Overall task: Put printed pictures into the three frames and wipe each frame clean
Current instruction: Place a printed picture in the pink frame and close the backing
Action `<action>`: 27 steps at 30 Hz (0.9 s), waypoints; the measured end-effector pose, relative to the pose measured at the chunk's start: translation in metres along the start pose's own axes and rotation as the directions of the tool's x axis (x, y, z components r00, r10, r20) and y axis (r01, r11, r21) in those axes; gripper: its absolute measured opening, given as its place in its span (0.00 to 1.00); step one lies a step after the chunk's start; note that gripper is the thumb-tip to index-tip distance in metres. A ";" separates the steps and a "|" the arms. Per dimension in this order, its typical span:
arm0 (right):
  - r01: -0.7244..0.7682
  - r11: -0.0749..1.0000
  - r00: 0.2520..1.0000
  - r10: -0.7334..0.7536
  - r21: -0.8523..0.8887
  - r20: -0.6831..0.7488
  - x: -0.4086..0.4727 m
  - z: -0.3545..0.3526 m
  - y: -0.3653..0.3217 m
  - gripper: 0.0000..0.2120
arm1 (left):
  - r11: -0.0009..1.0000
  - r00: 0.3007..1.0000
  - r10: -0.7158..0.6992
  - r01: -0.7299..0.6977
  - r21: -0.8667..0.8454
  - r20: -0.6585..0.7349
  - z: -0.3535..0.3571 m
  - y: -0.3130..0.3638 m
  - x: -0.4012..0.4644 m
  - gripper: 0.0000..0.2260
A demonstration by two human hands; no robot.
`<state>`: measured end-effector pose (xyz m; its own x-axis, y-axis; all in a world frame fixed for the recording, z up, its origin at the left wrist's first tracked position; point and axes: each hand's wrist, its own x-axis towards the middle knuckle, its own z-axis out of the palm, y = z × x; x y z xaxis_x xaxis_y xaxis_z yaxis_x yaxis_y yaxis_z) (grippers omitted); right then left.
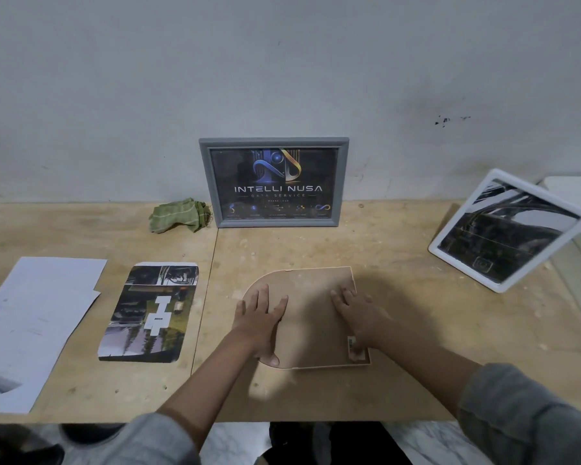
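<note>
Head view shows your left hand [261, 313] and right hand [356, 313] both flat, fingers straight, pressing the arched frame back [311, 317] lying face-down on the worktop [399, 380], its long axis left-right, while the cut picture [150, 312] lies nearer your left hand.

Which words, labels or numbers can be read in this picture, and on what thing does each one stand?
"INTELLI NUSA": on the picture in the grey frame leaning on the wall.
"DATA SERVICE": smaller line below it, same picture.
Line under that and the icon captions: too small to read.
Sticker on the arch-shaped board: blurred, unreadable.
Loose print on the table: white blocky shapes, not readable.
</note>
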<state>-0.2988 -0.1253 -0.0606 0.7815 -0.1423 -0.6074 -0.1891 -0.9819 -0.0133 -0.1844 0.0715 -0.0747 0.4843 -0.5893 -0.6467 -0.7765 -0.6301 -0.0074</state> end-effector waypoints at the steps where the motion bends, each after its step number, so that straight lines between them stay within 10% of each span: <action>1: -0.015 1.000 1.000 0.015 -0.008 0.005 0.003 -0.002 -0.001 0.60 | 0.999 1.000 0.017 -0.017 0.028 0.002 -0.003 0.001 0.002 0.59; 27: 0.046 0.982 0.998 -0.035 -0.185 0.060 0.017 -0.025 -0.014 0.54 | 0.994 0.992 0.105 -0.107 0.029 0.074 -0.025 0.015 0.023 0.69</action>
<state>-0.2681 -0.1170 -0.0510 0.7510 -0.0997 -0.6528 -0.0399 -0.9936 0.1059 -0.1753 0.0359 -0.0703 0.3687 -0.6130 -0.6988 -0.8352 -0.5484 0.0404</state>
